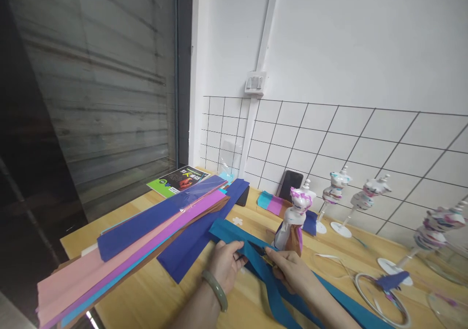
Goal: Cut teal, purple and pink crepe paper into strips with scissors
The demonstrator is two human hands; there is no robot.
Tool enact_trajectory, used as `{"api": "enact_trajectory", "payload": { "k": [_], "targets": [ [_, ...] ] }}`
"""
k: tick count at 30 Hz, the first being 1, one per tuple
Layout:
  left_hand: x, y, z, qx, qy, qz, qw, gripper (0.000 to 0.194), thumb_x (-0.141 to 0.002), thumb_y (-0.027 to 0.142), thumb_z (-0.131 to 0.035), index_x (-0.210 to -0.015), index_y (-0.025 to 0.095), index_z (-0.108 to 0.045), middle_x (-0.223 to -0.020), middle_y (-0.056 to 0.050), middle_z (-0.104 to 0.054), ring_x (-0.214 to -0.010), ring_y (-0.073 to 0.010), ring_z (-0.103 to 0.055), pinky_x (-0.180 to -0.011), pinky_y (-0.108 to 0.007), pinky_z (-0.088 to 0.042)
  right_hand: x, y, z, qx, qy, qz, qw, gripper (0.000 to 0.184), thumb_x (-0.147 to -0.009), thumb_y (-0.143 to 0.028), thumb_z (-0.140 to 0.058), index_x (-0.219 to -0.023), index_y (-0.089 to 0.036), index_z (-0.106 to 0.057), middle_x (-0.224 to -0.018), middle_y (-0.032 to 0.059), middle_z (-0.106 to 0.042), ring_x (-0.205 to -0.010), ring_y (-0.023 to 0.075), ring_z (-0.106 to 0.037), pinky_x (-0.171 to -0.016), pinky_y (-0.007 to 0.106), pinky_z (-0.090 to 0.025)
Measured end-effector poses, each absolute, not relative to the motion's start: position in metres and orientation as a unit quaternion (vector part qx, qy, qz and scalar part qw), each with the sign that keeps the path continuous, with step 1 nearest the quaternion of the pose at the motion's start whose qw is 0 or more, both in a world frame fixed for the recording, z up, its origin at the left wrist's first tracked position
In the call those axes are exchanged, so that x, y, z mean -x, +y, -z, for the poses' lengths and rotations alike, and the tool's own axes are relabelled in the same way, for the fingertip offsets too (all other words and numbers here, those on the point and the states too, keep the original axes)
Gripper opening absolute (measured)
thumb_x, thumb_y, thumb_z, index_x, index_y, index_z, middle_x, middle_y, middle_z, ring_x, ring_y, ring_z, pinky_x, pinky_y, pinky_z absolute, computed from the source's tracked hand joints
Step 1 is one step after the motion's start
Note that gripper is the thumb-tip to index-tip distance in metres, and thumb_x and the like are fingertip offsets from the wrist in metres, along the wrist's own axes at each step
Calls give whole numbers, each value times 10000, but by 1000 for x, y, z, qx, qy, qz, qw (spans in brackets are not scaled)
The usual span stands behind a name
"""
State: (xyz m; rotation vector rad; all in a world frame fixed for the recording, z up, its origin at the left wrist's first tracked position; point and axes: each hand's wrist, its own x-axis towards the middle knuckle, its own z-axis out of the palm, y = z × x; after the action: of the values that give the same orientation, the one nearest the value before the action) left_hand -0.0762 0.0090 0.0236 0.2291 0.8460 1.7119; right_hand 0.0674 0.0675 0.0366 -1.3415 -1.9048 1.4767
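Pale wood is forming the table (161, 295), which is running from the lower left toward the right under a white wall (347, 41). A black wire grid (329, 139) is leaning against that wall, and a white conduit with a small switch box (255, 83) is climbing up it. To the left, a dark window (91, 90) is showing a grey slatted shutter behind the glass.

Both hands are working near the bottom centre on a teal crepe paper strip (226, 231) that is lying across the table and trailing off toward the lower right. The left hand (225, 263), wearing a pale green bangle (215, 290), is pinching the strip's near edge between thumb and curled fingers. The right hand (290, 270) is closing its fingers around dark scissors (260, 251), whose blades are meeting the strip just beside the left thumb.

A stack of long crepe sheets (146, 236) in pink, purple, blue and brown is lying diagonally to the left. A green and black booklet (179, 179) is resting at the far corner, and a dark phone (289, 183) is leaning on the grid. A small mannequin figure (294, 219) in a paper skirt is standing just behind the hands, with more white figures (338, 190) on stands lining up to the right.
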Motion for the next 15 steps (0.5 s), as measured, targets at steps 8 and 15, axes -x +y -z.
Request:
{"api": "enact_trajectory", "payload": {
  "k": [8, 15],
  "targets": [
    [74, 8, -23, -91, 365, -732, 568, 165, -622, 50, -609, -661, 162, -495, -656, -30, -646, -645, -164, -632, -667, -301, -492, -53, 73, -33, 456, -696, -522, 185, 539, -702, -668, -438, -435, -235, -262, -348, -89, -250, -284, 43, -205, -322, 221, -112],
    [74, 9, -24, -80, 372, -733, 563, 152, -627, 44, -582, -655, 166, -496, -617, -8, -624, -612, -152, -623, -652, -288, -488, -46, 77, -29, 452, -706, -517, 174, 517, -772, -601, -400, -426, -233, -292, -336, -88, -244, -281, 49, -201, -310, 212, -125]
  ]
}}
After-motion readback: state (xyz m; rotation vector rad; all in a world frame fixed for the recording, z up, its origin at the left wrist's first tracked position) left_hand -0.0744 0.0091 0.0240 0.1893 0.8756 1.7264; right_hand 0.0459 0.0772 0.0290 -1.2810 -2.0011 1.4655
